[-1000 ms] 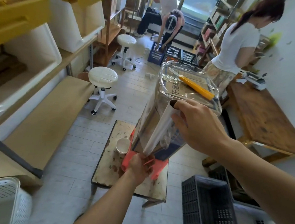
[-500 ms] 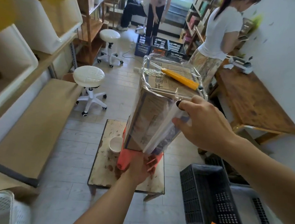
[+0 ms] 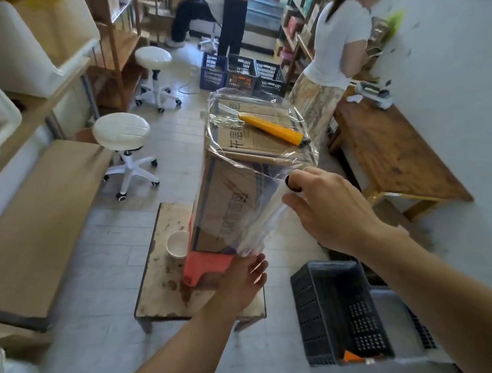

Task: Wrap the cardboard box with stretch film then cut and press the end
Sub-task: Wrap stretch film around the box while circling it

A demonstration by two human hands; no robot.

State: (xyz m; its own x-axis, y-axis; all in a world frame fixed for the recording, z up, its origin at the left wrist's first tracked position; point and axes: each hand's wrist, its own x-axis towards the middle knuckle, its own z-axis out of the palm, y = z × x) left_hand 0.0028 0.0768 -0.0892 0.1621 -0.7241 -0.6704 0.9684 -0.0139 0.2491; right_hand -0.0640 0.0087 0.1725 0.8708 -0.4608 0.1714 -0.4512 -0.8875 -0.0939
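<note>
Head view, right fingers: curled around the top end of the stretch film roll, thumb tip at its dark core opening.
Right hand: held the roll upright against the near right corner of the cardboard box.
Left fingers: closed under the roll's bottom end, gripping it.
Left hand: low, just in front of the red stand.
Film: clear sheet already stretched over the box's top and sides.
Box: stood tall on the red stand, on a small worn table.
Box top: yellow-handled cutter lay under the film.
Table: white cup beside the stand.
Floor right: black crate.
</note>
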